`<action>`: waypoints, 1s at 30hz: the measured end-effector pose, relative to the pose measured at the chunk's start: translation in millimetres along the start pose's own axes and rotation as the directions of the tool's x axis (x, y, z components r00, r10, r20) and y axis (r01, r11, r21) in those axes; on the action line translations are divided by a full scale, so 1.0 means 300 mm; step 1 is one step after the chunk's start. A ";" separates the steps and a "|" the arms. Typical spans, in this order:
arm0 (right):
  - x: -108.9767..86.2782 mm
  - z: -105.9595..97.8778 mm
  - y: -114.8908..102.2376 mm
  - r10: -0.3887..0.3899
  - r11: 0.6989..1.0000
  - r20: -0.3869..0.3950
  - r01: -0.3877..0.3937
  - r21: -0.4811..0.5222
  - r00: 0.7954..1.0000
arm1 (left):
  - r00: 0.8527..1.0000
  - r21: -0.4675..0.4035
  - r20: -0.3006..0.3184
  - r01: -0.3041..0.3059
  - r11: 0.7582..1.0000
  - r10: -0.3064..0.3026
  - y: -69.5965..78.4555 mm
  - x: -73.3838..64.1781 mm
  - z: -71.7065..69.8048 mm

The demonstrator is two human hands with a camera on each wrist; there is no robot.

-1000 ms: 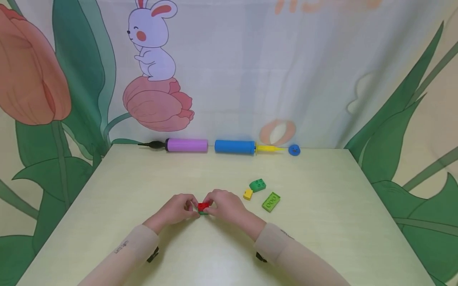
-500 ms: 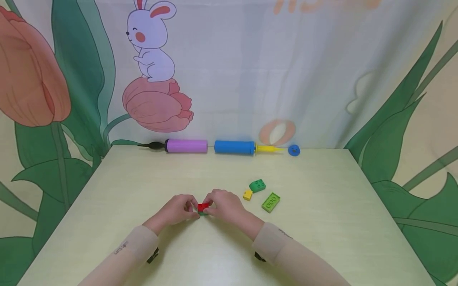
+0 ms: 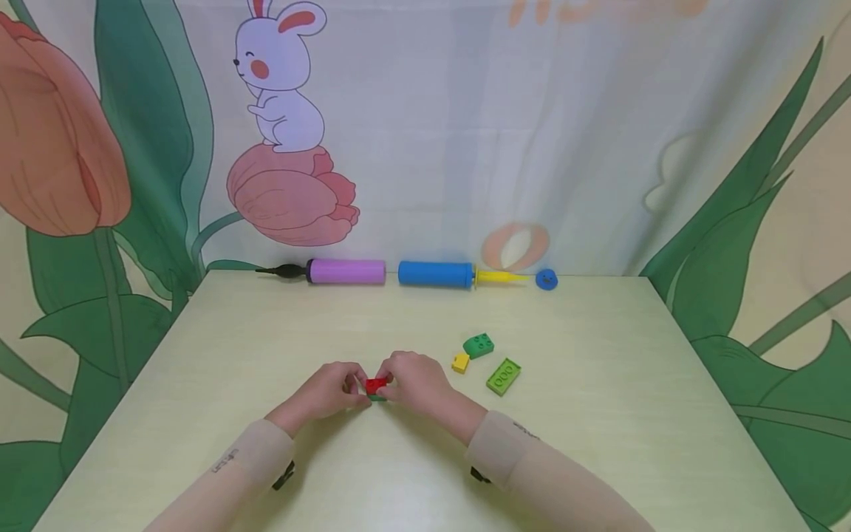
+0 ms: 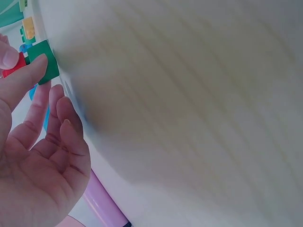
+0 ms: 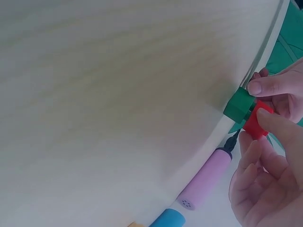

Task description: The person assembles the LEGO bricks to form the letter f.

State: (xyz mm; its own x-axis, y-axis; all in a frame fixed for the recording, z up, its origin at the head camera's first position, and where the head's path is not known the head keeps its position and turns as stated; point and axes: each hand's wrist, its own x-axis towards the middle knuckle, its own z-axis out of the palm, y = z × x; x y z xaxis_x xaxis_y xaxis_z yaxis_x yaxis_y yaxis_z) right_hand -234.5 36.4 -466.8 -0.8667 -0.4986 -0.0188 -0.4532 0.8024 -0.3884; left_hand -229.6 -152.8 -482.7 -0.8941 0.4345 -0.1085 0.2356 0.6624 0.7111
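Note:
A red toy brick (image 3: 374,385) sits over a dark green brick (image 3: 377,398), between the two hands near the middle of the table. My left hand (image 3: 330,389) pinches the green brick (image 4: 52,65) between thumb and forefinger, its other fingers loosely curled. With thumb and fingers, my right hand (image 3: 420,383) grips the red brick (image 5: 255,126). A narrow gap with green studs shows between the two bricks in the right wrist view. Right of the hands lie a green brick with a rounded end (image 3: 479,345), a small yellow brick (image 3: 461,362) and a light green brick (image 3: 504,377), its hollow underside up.
Along the back edge of the pale table (image 3: 598,414) lie a purple pump (image 3: 347,271) with a black nozzle, a blue pump (image 3: 435,274) with a yellow nozzle, and a small round blue object (image 3: 547,279). Behind them hangs a printed curtain (image 3: 425,133).
The right forearm has shifted slightly to the left. Both hands keep their hold on the red and green bricks, and the loose bricks lie where they were.

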 end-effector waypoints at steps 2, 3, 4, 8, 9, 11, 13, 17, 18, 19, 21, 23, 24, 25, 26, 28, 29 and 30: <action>0.000 -0.001 0.000 0.000 1.000 0.000 0.000 -0.005 1.000 | 1.000 -0.001 0.003 -0.001 1.000 0.001 -0.003 0.002 0.001; -0.001 -0.002 0.000 -0.001 1.000 0.000 0.001 -0.007 1.000 | 1.000 0.000 0.004 0.000 1.000 0.000 -0.004 0.003 0.002; -0.002 -0.003 -0.001 -0.001 1.000 -0.001 0.001 -0.009 1.000 | 1.000 0.003 0.003 0.002 1.000 -0.003 -0.005 0.004 0.002; -0.005 -0.008 -0.002 0.006 1.000 -0.001 -0.006 -0.014 1.000 | 1.000 0.003 0.001 0.006 1.000 -0.006 -0.007 0.007 0.004; -0.005 -0.009 -0.003 0.009 1.000 0.001 -0.009 -0.015 1.000 | 1.000 0.003 0.001 0.006 1.000 -0.006 -0.007 0.007 0.004; -0.004 -0.012 -0.005 0.013 1.000 0.003 -0.013 -0.019 1.000 | 1.000 0.002 0.000 0.009 1.000 -0.009 -0.008 0.008 0.004; -0.002 -0.015 -0.006 0.012 1.000 0.006 -0.012 -0.020 1.000 | 1.000 0.002 0.001 0.012 1.000 -0.012 -0.009 0.010 0.004; 0.004 -0.018 -0.008 0.004 1.000 0.011 -0.004 -0.024 1.000 | 1.000 0.001 0.004 -0.001 1.000 0.001 -0.015 0.012 0.004; 0.005 -0.017 -0.008 0.004 1.000 0.012 -0.003 -0.026 1.000 | 1.000 0.000 0.004 -0.007 1.000 0.007 -0.017 0.012 0.004; 0.006 -0.015 -0.008 0.004 1.000 0.013 -0.004 -0.029 1.000 | 1.000 -0.001 0.004 -0.014 1.000 0.014 -0.018 0.012 0.004; 0.007 -0.012 -0.008 0.007 1.000 0.014 -0.007 -0.029 1.000 | 1.000 -0.001 0.005 -0.023 1.000 0.023 -0.021 0.012 0.004; 0.008 -0.007 -0.008 0.008 0.999 0.011 -0.007 -0.032 1.000 | 1.000 0.000 0.004 -0.027 1.000 0.027 -0.022 0.011 0.003; 0.007 -0.005 -0.008 0.007 0.999 0.008 -0.007 -0.033 1.000 | 1.000 0.001 0.004 -0.028 1.000 0.028 -0.023 0.010 0.003; 0.007 -0.003 -0.009 0.005 0.999 0.004 -0.005 -0.034 1.000 | 1.000 0.003 0.004 -0.030 1.000 0.030 -0.023 0.009 0.003; 0.007 -0.001 -0.009 0.002 0.999 -0.001 -0.002 -0.034 1.000 | 1.000 0.004 0.004 -0.031 1.000 0.031 -0.024 0.009 0.003; 0.006 0.001 -0.012 -0.004 0.999 -0.006 0.004 -0.043 1.000 | 0.999 0.005 0.003 -0.033 0.999 0.033 -0.024 0.007 0.003; 0.006 0.002 -0.014 -0.008 0.999 -0.008 0.007 -0.048 1.000 | 0.999 0.006 0.003 -0.034 0.999 0.034 -0.024 0.007 0.003; 0.005 0.002 -0.016 -0.011 0.998 -0.009 0.010 -0.055 1.000 | 0.999 0.007 0.004 -0.035 0.999 0.035 -0.024 0.007 0.003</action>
State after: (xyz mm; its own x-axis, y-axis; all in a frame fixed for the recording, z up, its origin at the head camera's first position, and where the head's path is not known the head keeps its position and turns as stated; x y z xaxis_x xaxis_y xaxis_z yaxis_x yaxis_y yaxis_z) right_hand -233.6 31.6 -465.6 -0.8635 -0.5043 -0.0058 -0.4731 0.8140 -0.3370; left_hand -232.7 -156.2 -488.8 -0.8839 0.4596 -0.0863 0.2692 0.6510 0.7097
